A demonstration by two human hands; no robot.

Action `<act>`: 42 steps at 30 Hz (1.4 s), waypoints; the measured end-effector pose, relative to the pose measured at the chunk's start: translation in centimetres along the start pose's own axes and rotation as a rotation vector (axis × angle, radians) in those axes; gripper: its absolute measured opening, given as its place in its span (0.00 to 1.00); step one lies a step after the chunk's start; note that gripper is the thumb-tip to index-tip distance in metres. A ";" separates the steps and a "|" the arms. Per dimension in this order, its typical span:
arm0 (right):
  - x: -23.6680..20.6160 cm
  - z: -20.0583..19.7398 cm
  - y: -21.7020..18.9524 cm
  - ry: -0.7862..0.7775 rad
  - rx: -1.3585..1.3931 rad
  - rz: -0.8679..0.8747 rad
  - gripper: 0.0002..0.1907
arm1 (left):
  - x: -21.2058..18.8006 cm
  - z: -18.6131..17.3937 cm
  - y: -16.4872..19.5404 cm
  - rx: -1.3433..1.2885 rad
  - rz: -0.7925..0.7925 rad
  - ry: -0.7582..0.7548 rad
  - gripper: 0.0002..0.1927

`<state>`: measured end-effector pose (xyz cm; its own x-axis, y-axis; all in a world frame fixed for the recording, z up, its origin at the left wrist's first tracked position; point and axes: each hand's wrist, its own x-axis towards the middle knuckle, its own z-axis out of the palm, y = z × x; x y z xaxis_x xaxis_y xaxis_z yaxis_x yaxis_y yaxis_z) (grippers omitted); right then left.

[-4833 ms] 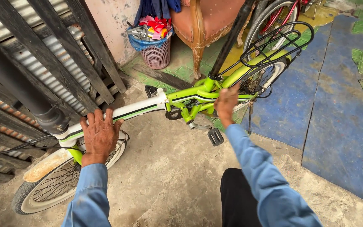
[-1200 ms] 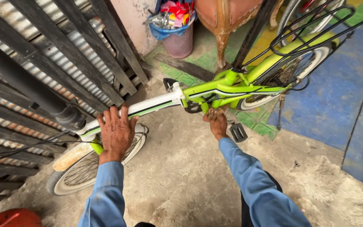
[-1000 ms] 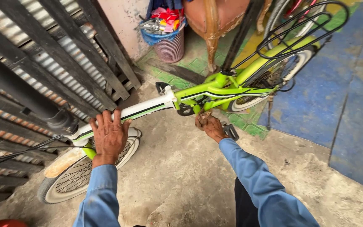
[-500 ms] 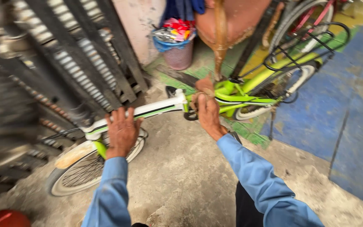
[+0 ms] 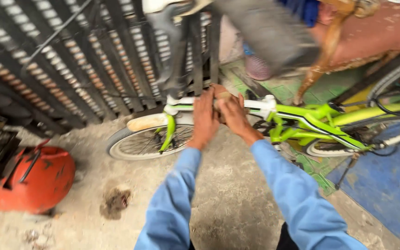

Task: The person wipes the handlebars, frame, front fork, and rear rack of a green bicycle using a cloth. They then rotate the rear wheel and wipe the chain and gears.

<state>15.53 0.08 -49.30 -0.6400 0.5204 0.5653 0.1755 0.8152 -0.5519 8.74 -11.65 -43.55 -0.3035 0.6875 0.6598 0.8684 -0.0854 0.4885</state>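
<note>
A lime-green and white folding bicycle [image 5: 311, 121] stands on the concrete floor, its front wheel [image 5: 149, 141] to the left. My left hand [image 5: 204, 118] and my right hand [image 5: 233, 113] sit side by side on the white part of the frame tube [image 5: 260, 103], near the hinge. Both hands wrap over the tube with fingers curled. The handlebar stem [image 5: 174, 51] rises blurred above them. Blue sleeves cover both my arms.
A dark metal gate with corrugated sheet [image 5: 70, 60] stands behind the bicycle. An orange-red cylinder [image 5: 31, 178] lies at the left. A wooden chair [image 5: 362, 32] and a pink basket [image 5: 258, 67] are at the back. Blue and green tiles [image 5: 385, 180] cover the right floor.
My view has swung left and closer. My left hand slid right along the frame and my right hand came from the pedal area up to the tube, so both now meet there.
</note>
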 end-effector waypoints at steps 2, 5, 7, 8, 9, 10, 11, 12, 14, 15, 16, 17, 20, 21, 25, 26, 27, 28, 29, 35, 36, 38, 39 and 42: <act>-1.0 1.5 -1.1 0.024 0.131 -0.102 0.30 | -3.3 -0.1 0.4 -0.279 -0.141 0.159 0.27; -3.2 4.3 -3.2 -0.102 0.218 -0.172 0.31 | -7.4 -0.1 -0.7 -1.087 -0.500 0.232 0.29; -4.6 6.1 -4.5 -0.197 0.196 -0.146 0.29 | -9.7 -0.2 -2.3 -1.488 -0.644 0.304 0.27; -4.9 6.7 -5.0 -0.224 0.159 -0.116 0.28 | -10.5 -0.6 -3.4 -1.539 -0.642 0.310 0.24; -5.2 7.1 -5.3 -0.254 0.122 -0.084 0.27 | -11.2 -1.0 -4.7 -1.591 -0.643 0.318 0.22; -5.0 6.9 -5.1 -0.240 0.056 -0.110 0.21 | -11.8 -1.6 -5.8 -1.643 -0.643 0.328 0.19; -4.3 6.3 -4.6 -0.224 -0.008 -0.141 0.16 | -12.3 -2.3 -6.9 -1.520 -0.676 0.424 0.18; -3.5 6.1 -4.1 -0.206 -0.071 -0.170 0.12 | -12.7 -3.0 -8.0 -1.392 -0.709 0.514 0.18; -1.6 5.1 -2.4 0.140 -0.401 -0.263 0.12 | -12.9 -4.6 -9.8 -1.217 -0.755 0.606 0.16; -0.2 5.1 -1.4 0.185 -0.439 -0.312 0.13 | -12.8 -5.2 -10.6 -1.173 -0.769 0.616 0.16; 0.9 5.3 -0.5 0.238 -0.476 -0.363 0.14 | -12.2 -5.6 -11.3 -1.128 -0.775 0.622 0.15; 1.3 5.9 0.2 0.176 -0.498 -0.248 0.17 | -11.5 -5.8 -12.0 -0.860 -0.667 0.602 0.14; 2.1 6.9 2.2 0.029 -0.559 0.019 0.23 | -9.6 -4.9 -13.6 -0.202 -0.382 0.558 0.17; 2.1 7.2 2.7 0.013 -0.572 0.056 0.25 | -9.3 -4.2 -13.9 -0.064 -0.316 0.574 0.19; 1.8 7.7 3.9 0.051 -0.550 0.069 0.25 | -9.1 -1.3 -15.3 0.060 -0.312 0.659 0.16; 1.8 7.9 3.9 0.062 -0.576 0.064 0.24 | -9.4 -0.9 -15.9 0.028 -0.306 0.665 0.17; 1.9 8.1 4.0 0.068 -0.596 0.059 0.24 | -9.8 -0.6 -16.4 0.003 -0.305 0.669 0.18; 1.9 8.4 4.0 0.074 -0.612 0.053 0.24 | -10.2 -0.5 -17.1 -0.018 -0.303 0.674 0.19; 2.0 8.8 4.1 0.080 -0.608 0.036 0.24 | -10.5 -0.4 -17.8 -0.036 -0.301 0.677 0.19; 2.0 10.2 4.4 0.069 -0.642 0.033 0.23 | -12.6 0.6 -21.9 -0.117 -0.275 0.577 0.22; 1.9 10.4 4.4 0.074 -0.638 0.022 0.23 | -13.0 0.6 -22.5 -0.125 -0.262 0.563 0.22; 1.7 10.5 4.3 0.082 -0.625 0.001 0.23 | -14.1 0.4 -23.8 -0.123 -0.254 0.510 0.22; 1.6 10.6 4.2 0.084 -0.617 -0.009 0.23 | -14.7 0.3 -24.5 -0.114 -0.261 0.471 0.21; 1.4 10.4 4.1 0.066 -0.609 0.007 0.23 | -15.8 -0.2 -26.1 -0.177 -0.327 0.320 0.19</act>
<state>7.53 1.52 -57.13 -0.5929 0.5254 0.6102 0.5885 0.8000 -0.1171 -9.20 -20.44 -66.60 -0.6787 0.4449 0.5843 0.6357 -0.0426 0.7708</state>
